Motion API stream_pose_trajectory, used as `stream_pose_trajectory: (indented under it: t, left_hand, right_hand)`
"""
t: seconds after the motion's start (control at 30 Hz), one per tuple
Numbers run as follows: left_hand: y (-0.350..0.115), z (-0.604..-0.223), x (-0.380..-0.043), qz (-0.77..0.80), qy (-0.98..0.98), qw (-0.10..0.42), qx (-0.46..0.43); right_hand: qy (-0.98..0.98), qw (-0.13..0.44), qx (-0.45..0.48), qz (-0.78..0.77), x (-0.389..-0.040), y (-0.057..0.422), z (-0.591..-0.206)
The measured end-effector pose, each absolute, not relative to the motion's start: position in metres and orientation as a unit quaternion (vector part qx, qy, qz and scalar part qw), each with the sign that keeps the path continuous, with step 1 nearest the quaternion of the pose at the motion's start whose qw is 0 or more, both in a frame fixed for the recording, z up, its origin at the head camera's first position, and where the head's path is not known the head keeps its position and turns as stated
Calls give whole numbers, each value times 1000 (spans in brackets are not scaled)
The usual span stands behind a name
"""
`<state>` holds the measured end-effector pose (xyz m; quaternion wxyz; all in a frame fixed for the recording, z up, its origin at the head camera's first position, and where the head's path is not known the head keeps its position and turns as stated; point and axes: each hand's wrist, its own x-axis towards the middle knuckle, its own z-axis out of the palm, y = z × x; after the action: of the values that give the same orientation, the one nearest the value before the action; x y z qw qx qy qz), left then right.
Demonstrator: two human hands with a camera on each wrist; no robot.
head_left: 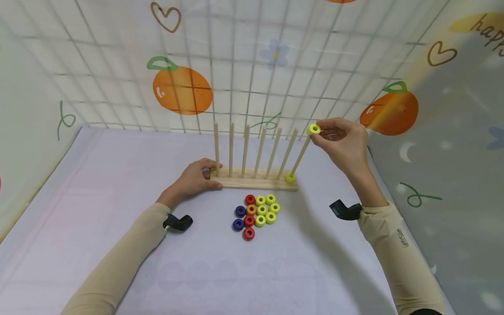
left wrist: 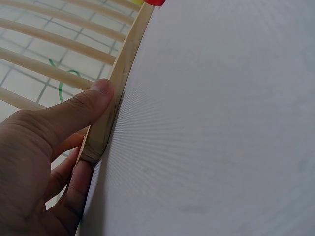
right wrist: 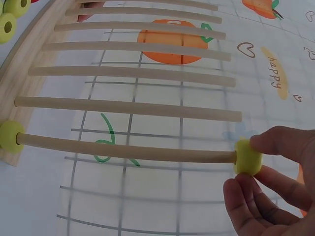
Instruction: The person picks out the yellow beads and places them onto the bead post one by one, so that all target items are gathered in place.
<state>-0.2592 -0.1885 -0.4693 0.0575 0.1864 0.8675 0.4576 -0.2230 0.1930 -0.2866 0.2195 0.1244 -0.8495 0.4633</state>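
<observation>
A wooden base [head_left: 252, 183] with several upright pegs stands on the table. My left hand [head_left: 197, 177] grips its left end, thumb along the front side and fingers behind, as the left wrist view shows with the thumb [left wrist: 101, 88] on the wood. My right hand [head_left: 344, 144] pinches a yellow bead [head_left: 313, 129] between thumb and fingers at the top of the rightmost peg [head_left: 300, 156]. In the right wrist view this bead [right wrist: 248, 157] sits right at the peg's tip. Another yellow bead [head_left: 290, 178] rests at the bottom of that same peg.
In front of the base lie loose beads: several yellow [head_left: 261, 210], a few red [head_left: 249, 233], one orange [head_left: 251, 209] and two dark blue [head_left: 238, 225]. Behind the table hangs a grid-patterned curtain [head_left: 244, 57] printed with oranges.
</observation>
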Motion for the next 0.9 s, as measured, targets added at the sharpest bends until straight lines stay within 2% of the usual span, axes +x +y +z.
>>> stream_pose_trajectory:
  t: [0.9]
  left_hand:
    - [-188,-470,-259,467,863,61,184]
  right_hand:
    - [-844,211,133,475,-225,195,-288]
